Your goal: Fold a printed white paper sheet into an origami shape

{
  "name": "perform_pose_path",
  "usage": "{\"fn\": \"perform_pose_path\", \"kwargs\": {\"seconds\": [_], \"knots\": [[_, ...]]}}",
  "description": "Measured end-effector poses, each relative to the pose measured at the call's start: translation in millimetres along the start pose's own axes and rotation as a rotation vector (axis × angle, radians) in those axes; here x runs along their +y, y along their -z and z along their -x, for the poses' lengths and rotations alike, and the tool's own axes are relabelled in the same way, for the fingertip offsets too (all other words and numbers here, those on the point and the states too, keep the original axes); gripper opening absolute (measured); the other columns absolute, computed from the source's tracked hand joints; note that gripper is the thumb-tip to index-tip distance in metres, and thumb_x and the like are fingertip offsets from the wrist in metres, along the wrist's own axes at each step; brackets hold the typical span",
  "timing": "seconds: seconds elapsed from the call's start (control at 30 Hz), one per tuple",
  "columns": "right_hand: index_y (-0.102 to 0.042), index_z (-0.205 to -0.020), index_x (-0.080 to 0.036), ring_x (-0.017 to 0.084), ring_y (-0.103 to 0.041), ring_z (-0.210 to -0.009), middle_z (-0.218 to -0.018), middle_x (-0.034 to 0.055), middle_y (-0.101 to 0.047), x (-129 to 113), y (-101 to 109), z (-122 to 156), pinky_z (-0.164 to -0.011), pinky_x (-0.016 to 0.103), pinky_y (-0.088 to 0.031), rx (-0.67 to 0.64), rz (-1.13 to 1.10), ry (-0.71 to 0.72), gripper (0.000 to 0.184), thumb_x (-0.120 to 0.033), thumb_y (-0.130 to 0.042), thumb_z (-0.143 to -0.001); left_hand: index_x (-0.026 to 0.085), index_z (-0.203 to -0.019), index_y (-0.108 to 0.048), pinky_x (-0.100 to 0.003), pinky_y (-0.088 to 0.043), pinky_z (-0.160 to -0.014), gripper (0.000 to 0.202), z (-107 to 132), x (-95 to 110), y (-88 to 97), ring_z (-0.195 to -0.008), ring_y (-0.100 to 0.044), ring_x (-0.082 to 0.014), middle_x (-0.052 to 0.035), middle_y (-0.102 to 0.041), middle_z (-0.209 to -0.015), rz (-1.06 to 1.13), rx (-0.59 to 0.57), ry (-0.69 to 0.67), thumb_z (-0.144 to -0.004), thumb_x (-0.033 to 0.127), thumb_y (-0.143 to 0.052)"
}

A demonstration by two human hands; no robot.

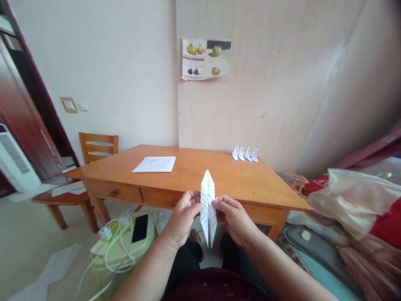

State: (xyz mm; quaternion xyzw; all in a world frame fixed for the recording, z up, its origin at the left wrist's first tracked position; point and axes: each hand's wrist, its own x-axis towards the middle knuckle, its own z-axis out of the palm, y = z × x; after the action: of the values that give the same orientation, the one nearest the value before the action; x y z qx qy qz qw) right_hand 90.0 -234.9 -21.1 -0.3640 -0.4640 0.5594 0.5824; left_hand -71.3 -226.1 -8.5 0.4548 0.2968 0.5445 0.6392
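Observation:
Between my two hands is a folded sheet of printed paper (207, 200), long and narrow, with a pointed top and two thin points at the bottom split by a slit. My left hand (184, 217) pinches its left edge between thumb and fingers. On the other side, my right hand (233, 215) grips the right edge the same way. The paper is held upright in front of the table's near edge, above my lap. Several small folded paper figures (244, 154) stand in a row at the table's back right.
A stack of printed sheets (155, 164) lies on the wooden table (194, 163). To the left are a chair (98, 144) and a green box (144, 234) bearing a phone (140, 228) and white cables (117, 246). Bags and cloth (351, 200) are piled at the right.

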Motion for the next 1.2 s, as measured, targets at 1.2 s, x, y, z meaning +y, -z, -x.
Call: {"fn": "perform_pose_path", "kwargs": {"seconds": [1.2], "knots": [[-0.06, -0.077, -0.019, 0.011, -0.043, -0.059, -0.064, -0.0036, -0.055, 3, -6, 2, -0.058, 0.026, -0.033, 0.049, 0.113, 0.109, 0.022, -0.036, -0.074, -0.079, 0.018, -0.09, -0.065, -0.026, -0.045, -0.077, 0.017, -3, -12, 7.8, -0.08, -0.061, -0.0155, -0.0019, -0.069, -0.085, -0.182, 0.067, -0.114, -0.079, 0.027, -0.075]]}}
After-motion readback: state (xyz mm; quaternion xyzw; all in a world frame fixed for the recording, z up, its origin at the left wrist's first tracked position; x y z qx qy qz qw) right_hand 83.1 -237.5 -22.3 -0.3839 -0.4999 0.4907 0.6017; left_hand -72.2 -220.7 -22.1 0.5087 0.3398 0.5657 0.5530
